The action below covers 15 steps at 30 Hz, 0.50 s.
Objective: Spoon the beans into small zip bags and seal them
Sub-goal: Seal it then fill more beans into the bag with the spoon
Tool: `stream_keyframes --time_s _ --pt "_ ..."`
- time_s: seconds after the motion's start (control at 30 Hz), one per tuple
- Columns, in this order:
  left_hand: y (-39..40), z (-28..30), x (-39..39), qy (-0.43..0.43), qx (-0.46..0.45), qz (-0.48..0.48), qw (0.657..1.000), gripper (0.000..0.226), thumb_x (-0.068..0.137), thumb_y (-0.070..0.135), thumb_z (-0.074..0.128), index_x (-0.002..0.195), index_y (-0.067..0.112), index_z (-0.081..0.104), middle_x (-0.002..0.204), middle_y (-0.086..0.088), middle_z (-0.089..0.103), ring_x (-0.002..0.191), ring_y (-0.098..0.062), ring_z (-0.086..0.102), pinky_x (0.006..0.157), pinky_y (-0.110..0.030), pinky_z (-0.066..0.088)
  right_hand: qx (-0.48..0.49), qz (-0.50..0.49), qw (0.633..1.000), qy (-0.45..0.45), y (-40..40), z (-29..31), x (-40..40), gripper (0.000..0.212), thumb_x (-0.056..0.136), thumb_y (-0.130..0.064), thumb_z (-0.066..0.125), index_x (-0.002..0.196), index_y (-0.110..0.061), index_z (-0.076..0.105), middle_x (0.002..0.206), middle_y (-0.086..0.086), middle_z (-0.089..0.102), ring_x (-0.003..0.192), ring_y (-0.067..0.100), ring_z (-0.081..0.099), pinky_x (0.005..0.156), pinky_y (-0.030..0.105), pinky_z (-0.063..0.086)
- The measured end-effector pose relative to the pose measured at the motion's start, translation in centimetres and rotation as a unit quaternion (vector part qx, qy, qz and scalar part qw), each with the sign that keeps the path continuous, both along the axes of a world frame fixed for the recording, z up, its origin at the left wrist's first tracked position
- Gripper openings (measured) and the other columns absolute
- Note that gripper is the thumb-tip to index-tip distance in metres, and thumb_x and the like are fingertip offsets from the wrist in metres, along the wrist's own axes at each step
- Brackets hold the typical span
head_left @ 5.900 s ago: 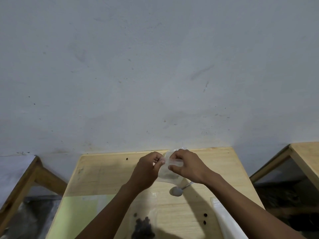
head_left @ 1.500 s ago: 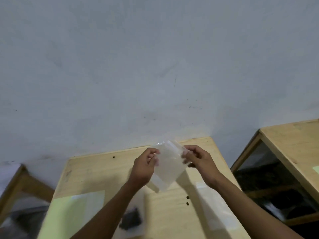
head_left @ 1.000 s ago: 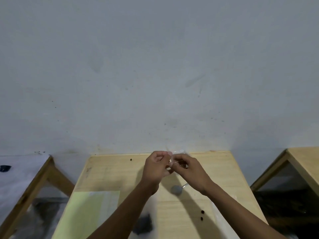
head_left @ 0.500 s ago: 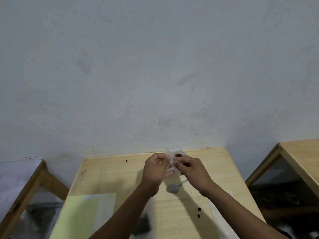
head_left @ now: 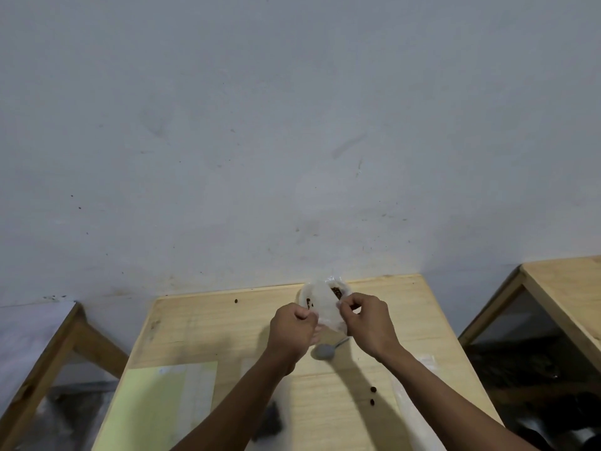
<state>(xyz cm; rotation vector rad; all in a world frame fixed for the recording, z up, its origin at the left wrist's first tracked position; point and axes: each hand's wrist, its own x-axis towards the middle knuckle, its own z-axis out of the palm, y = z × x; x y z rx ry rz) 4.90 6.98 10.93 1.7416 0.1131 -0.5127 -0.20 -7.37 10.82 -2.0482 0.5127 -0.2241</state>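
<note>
Clear zip bag pinched by two hands; two loose beans below.

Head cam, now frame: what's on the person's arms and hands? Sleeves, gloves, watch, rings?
Nothing worn that shows. Left hand and right hand are bare, with no gloves, rings or watch. Both forearms are uncovered down to the frame's bottom edge, no sleeve in view.

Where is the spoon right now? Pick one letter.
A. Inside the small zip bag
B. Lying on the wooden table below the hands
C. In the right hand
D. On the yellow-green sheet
B: the spoon lies on the table, bowl toward the camera, while the left hand and right hand both pinch the small zip bag.
</note>
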Motion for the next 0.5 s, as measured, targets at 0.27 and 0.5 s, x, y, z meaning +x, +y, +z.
stream_keyframes --time_s 0.27,0.5 --pt "1.8 -0.7 -0.2 -0.208 0.092 -0.138 0.964 0.061 0.083 0.011 0.061 0.136 0.029 0.037 0.131 0.03 0.041 0.113 0.016 0.044 0.088 0.004 0.029 0.006 0.102 0.994 0.036 -0.8 -0.5 -0.1 0.023 0.093 -0.021 0.058 0.073 -0.024 0.069 0.075 -0.012 0.068 0.068 0.011 0.066 0.068 0.043 0.06" --pt "2.1 -1.3 0.3 -0.164 0.229 -0.238 0.93 0.067 0.072 0.05 0.045 0.136 0.03 0.05 0.131 0.006 0.059 0.112 -0.015 0.058 0.098 -0.039 0.048 -0.061 0.014 0.997 -0.044 0.3 -0.4 -0.6 0.021 0.094 -0.016 0.054 0.096 -0.019 0.075 0.081 -0.015 0.068 0.077 0.009 0.065 0.073 0.032 0.054"
